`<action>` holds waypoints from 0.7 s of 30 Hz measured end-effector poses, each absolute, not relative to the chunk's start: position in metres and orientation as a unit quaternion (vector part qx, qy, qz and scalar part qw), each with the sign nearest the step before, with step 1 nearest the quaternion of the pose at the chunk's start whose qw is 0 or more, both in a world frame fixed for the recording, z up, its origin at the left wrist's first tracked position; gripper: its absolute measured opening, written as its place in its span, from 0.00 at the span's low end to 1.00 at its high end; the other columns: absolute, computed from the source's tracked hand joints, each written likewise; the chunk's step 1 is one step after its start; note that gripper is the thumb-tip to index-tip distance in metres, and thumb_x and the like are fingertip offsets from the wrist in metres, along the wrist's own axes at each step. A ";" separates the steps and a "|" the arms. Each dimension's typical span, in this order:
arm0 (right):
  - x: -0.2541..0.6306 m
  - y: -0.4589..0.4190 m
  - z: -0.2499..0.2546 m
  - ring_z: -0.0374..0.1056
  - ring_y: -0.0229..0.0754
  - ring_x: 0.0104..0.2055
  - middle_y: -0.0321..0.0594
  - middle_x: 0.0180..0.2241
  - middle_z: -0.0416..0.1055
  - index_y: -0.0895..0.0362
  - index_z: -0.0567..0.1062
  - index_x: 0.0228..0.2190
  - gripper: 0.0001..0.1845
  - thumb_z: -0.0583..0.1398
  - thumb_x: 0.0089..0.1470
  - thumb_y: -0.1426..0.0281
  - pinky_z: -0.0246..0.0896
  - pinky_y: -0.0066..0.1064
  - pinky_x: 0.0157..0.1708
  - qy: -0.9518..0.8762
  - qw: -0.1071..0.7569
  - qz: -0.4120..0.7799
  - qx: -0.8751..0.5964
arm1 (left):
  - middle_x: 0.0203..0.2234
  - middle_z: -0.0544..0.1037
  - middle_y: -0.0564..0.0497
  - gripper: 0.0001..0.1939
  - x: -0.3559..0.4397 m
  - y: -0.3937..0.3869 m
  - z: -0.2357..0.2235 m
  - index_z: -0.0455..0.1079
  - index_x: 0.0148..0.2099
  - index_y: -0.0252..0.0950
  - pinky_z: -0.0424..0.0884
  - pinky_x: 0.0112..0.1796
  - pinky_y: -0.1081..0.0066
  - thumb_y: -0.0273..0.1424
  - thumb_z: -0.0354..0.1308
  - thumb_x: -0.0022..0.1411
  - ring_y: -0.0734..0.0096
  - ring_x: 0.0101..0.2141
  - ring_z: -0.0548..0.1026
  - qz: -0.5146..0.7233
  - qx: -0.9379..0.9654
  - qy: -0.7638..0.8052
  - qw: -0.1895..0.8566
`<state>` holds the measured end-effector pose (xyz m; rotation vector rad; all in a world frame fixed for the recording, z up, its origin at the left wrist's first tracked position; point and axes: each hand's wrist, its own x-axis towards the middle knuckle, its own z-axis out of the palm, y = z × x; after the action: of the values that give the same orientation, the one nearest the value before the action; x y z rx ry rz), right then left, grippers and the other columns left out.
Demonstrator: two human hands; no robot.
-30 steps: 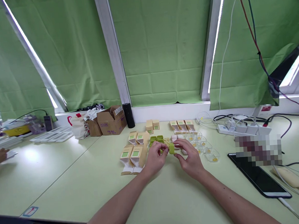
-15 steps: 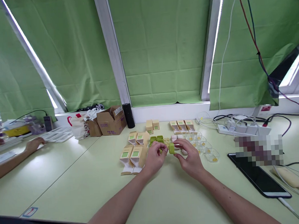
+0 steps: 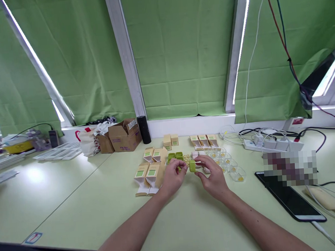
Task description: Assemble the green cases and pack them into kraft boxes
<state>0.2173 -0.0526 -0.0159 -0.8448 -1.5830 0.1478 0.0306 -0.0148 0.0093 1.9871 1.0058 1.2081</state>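
Observation:
My right hand (image 3: 211, 174) grips a small green box-shaped piece (image 3: 192, 166) between thumb and fingers, above the table. Close to its left side, my left hand (image 3: 174, 175) is pinched; a tiny yellowish part seems to show at its fingertips, too small to name. Behind the hands lie more green pieces (image 3: 175, 155) and small yellow parts (image 3: 187, 157). Clear plastic cups (image 3: 228, 162) with yellow bits inside stand by my right hand, near some pale pink pieces (image 3: 195, 153). Opened cardboard boxes with green labels (image 3: 151, 173) stand left of my left hand.
More small boxes (image 3: 170, 140) and open cartons (image 3: 204, 142) stand farther back. A brown cardboard box (image 3: 125, 135), a black cylinder (image 3: 144, 129) and a cloth bag (image 3: 88, 142) are at back left. On the right lie a phone (image 3: 291, 197), a power strip (image 3: 273, 145) and cables.
At the far left, another person's arm has drawn back from the white trays, leaving only a bit of a hand at the edge. My hands stay almost still.

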 end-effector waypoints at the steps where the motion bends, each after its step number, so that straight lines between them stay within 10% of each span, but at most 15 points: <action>1: 0.217 -0.053 -0.016 0.74 0.50 0.51 0.47 0.51 0.74 0.50 0.75 0.51 0.20 0.62 0.58 0.76 0.81 0.47 0.49 -0.688 0.622 0.065 -0.368 | 0.33 0.74 0.49 0.09 0.031 -0.015 0.010 0.72 0.36 0.37 0.69 0.36 0.67 0.36 0.58 0.67 0.66 0.35 0.73 0.455 0.748 0.379 0.300; 21: 0.217 -0.053 -0.015 0.74 0.50 0.51 0.45 0.52 0.73 0.49 0.75 0.50 0.20 0.62 0.57 0.76 0.81 0.47 0.49 -0.677 0.627 0.087 -0.375 | 0.32 0.73 0.49 0.09 0.029 -0.017 0.012 0.71 0.34 0.37 0.68 0.35 0.68 0.35 0.58 0.67 0.66 0.34 0.72 0.468 0.742 0.377 0.299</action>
<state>0.2175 -0.0530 -0.0152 -0.8601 -1.5536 0.1984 0.0288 -0.0171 0.0122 1.9704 1.0004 1.2420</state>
